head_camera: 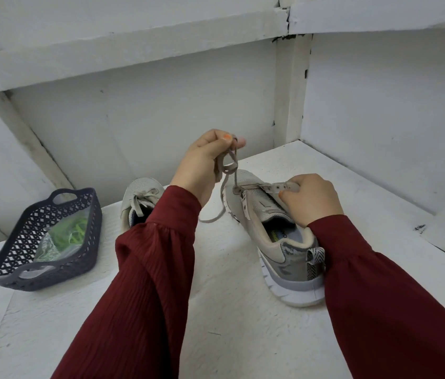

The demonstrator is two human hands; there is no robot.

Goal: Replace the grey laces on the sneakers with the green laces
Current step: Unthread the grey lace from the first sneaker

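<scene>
A grey sneaker (284,247) lies on the white surface at centre right, heel toward me. My left hand (202,162) is raised above its toe and pinches the grey lace (228,170), which is pulled up from the lowest eyelets; a loose end trails onto the surface. My right hand (311,198) grips the sneaker's right eyelet flap. The second grey sneaker (136,198), still tied, stands behind my left sleeve. Green laces (71,232) lie in a clear bag inside the dark basket at the left.
The dark blue perforated basket (5,266) with handles sits on the left of the white tabletop (229,337). White walls and beams close in behind and to the right. A table edge drops off at the right.
</scene>
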